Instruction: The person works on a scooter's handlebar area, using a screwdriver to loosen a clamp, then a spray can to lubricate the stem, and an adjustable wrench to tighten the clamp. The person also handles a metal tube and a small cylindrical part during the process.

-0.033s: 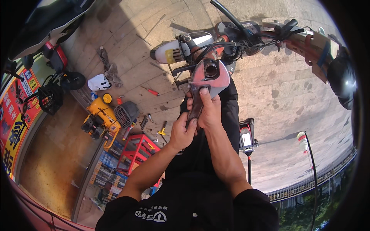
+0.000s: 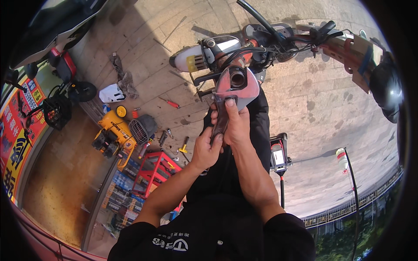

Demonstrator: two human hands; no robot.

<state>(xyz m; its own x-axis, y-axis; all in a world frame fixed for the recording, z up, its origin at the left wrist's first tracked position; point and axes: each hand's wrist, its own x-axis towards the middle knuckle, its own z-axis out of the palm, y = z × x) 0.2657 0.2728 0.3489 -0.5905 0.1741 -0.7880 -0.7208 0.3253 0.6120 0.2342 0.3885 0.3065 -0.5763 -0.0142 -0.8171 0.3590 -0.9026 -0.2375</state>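
Observation:
Both of my hands are closed around a big adjustable wrench (image 2: 223,96) with a dark handle and worn reddish jaws. My right hand (image 2: 237,127) grips the handle close below the head, its thumb laid along the top. Lower down, my left hand (image 2: 206,148) wraps the handle's end. The open jaws lie around a round metal tube end (image 2: 237,78) at the front of a two-wheeler; I cannot tell whether they press on it. Beyond it show the white front mudguard (image 2: 226,46), black cables (image 2: 250,51) and the handlebar (image 2: 270,27), turned aside.
On the paving to the left lie a red-handled screwdriver (image 2: 173,104), a yellow-headed hammer (image 2: 184,145) and a rag (image 2: 126,82). A yellow air compressor (image 2: 115,126) and a red tool cart (image 2: 150,172) stand nearby. To my right is a floor jack (image 2: 278,154).

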